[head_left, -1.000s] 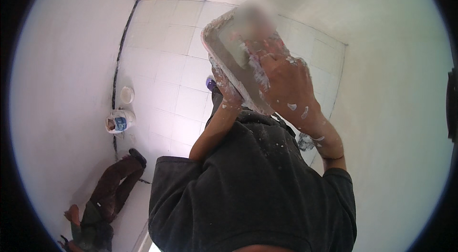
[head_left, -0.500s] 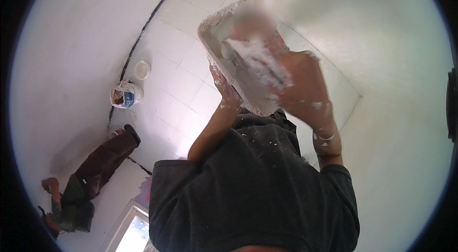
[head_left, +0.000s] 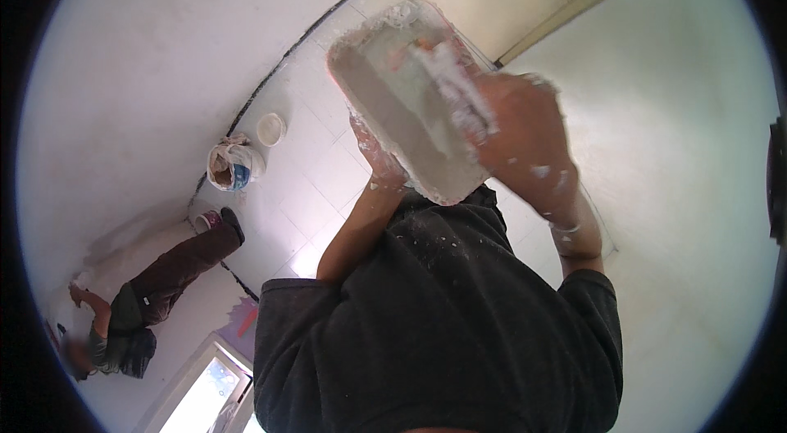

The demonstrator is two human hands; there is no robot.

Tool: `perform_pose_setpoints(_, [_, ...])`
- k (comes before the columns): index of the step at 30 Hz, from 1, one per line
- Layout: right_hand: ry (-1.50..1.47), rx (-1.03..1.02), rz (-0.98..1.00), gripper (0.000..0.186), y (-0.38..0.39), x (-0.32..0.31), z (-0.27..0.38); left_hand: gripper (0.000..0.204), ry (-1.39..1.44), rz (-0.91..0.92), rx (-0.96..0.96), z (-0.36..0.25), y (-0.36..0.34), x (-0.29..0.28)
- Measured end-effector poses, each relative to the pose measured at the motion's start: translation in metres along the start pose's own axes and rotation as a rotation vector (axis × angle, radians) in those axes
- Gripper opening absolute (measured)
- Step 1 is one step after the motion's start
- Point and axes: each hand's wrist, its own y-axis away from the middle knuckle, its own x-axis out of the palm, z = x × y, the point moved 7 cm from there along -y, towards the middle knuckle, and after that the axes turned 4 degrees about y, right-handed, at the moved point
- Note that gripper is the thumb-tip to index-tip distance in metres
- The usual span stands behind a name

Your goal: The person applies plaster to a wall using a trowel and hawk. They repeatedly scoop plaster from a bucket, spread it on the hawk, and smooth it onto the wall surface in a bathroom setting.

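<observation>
Prob. a home mid-reno: bare walls (head_left: 188, 47), tiled flr (head_left: 303, 175), smeared tray (head_left: 365, 88), wh. bucket (head_left: 252, 161).

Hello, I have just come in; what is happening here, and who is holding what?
A person in a dark shirt holds a long, crusted tray with the left hand along its left side. The right hand, spotted with white, is over the tray's right side; blur hides whether it grips a tool. On the floor to the left are a bucket and a white round container. Another person is by the wall, lower left.
</observation>
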Motion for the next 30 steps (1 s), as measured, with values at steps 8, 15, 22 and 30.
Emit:
perform_pose_setpoints(8, [-0.043, -0.122, 0.020, 0.024, -0.192, -0.010, 0.042, 0.038, 0.325, 0.121, -0.110, -0.082, -0.173, 0.066])
perform_pose_setpoints(15, [0.007, 0.049, 0.103, 0.028, -0.352, 0.058, 0.031, 0.045, 0.166, 0.035, -0.182, -0.090, -0.339, 0.031])
perform_pose_setpoints(22, [-0.031, 0.240, 0.033, 0.034, -0.474, 0.076, 0.027, 0.066, 0.192, 0.059, -0.372, -0.127, -0.454, 0.017])
perform_pose_setpoints(30, [-0.199, 0.201, 0.032, 0.037, -0.566, 0.084, 0.023, 0.061, 0.253, 0.196, -0.308, -0.126, -0.559, 0.015])
